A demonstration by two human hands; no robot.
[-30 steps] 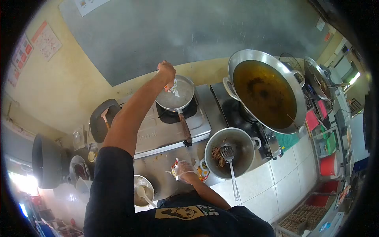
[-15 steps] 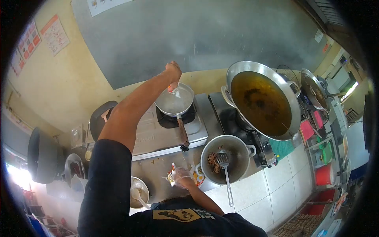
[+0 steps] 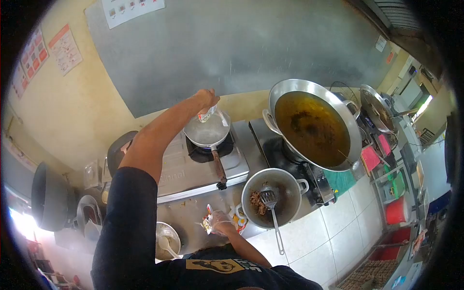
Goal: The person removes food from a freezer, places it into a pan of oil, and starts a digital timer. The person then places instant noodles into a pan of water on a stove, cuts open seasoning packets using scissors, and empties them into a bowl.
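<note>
Over the light metal saucepan [image 3: 208, 133] on the left burner, my left hand [image 3: 207, 99] is closed round a small white and red packet [image 3: 208, 115], which hangs below the fingers above the pan's rim. My right hand [image 3: 221, 223], in a clear plastic glove, is low over the metal counter, closed on a crumpled colourful wrapper [image 3: 208, 223]. Close to its right is a deep grey pot [image 3: 290, 212] holding brown cooked bits [image 3: 257, 202] and a slotted spatula [image 3: 268, 197]. The saucepan holds pale, cloudy contents.
A large wok of dark oil [image 3: 313, 128] stands on the right stove. Its handles jut out. A bowl with a white ladle [image 3: 166, 241] is at the lower left, near my body. A dark pan [image 3: 117, 152] is left of the stove [image 3: 179, 174].
The whole view has shifted a little. My left hand has turned over the saucepan, and more of its packet shows now. My right hand stays near the grey pot with its wrapper.
</note>
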